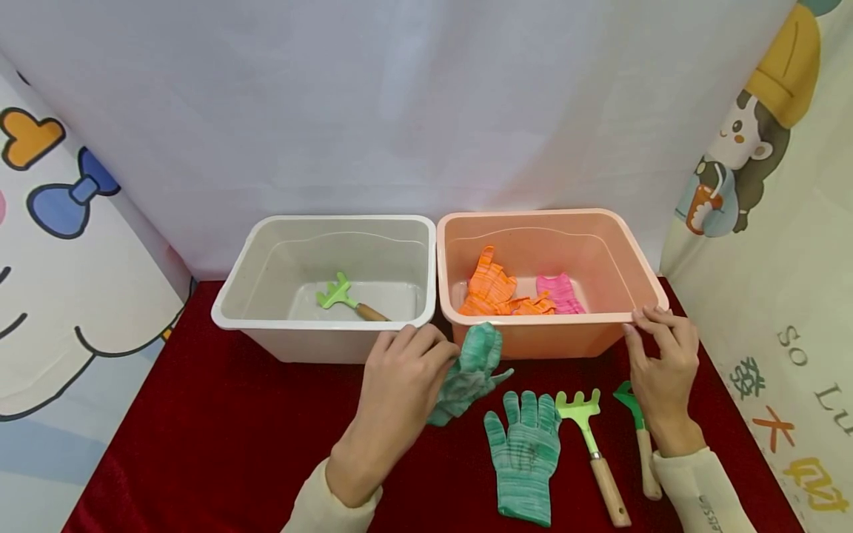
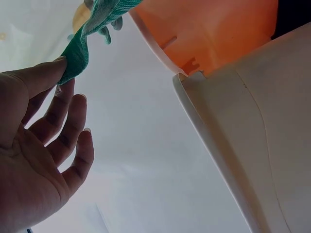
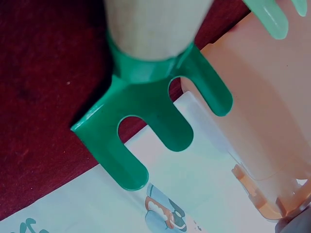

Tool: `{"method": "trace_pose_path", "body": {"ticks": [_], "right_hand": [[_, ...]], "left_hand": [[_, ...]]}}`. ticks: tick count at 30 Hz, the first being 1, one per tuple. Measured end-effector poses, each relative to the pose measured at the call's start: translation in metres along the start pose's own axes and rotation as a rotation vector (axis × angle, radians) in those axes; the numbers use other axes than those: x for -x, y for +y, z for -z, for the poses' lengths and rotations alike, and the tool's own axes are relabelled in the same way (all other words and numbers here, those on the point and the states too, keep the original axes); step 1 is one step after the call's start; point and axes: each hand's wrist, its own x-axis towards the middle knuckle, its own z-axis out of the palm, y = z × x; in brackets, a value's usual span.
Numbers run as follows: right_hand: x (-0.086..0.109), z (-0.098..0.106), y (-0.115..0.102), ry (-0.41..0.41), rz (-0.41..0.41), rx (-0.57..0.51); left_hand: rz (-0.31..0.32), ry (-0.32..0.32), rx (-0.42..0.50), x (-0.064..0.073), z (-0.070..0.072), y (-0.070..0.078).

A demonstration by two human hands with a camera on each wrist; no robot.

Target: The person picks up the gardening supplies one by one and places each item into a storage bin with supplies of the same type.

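Observation:
My left hand (image 1: 403,374) pinches a crumpled green glove (image 1: 469,370) by its edge, in front of the seam between two bins. In the left wrist view, thumb and forefinger hold the green cuff (image 2: 77,58); the other fingers are loosely bent. My right hand (image 1: 666,363) grips the front right rim of the orange bin (image 1: 553,320), fingers over the edge and thumb against the outside. Orange gloves (image 1: 492,285) and a pink glove (image 1: 560,292) lie inside it. The white bin (image 1: 320,326) holds a light green hand rake (image 1: 340,291) with a wooden handle.
On the red cloth (image 1: 220,444) lie another green glove (image 1: 526,459), a light green hand rake (image 1: 586,426) and a dark green rake (image 3: 146,102), partly under my right hand in the head view. A white curtain (image 1: 333,111) hangs behind the bins.

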Motion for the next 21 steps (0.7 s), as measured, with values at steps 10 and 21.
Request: {"method": "trace_pose_path", "body": {"ticks": [10, 21], "right_hand": [[0.000, -0.001, -0.001, 0.015, 0.002, -0.022], [-0.001, -0.001, -0.002, 0.025, 0.006, -0.025]], "left_hand": [[-0.031, 0.024, -0.002, -0.008, 0.002, 0.003], [-0.063, 0.030, -0.021, -0.017, 0.006, 0.006]]}}
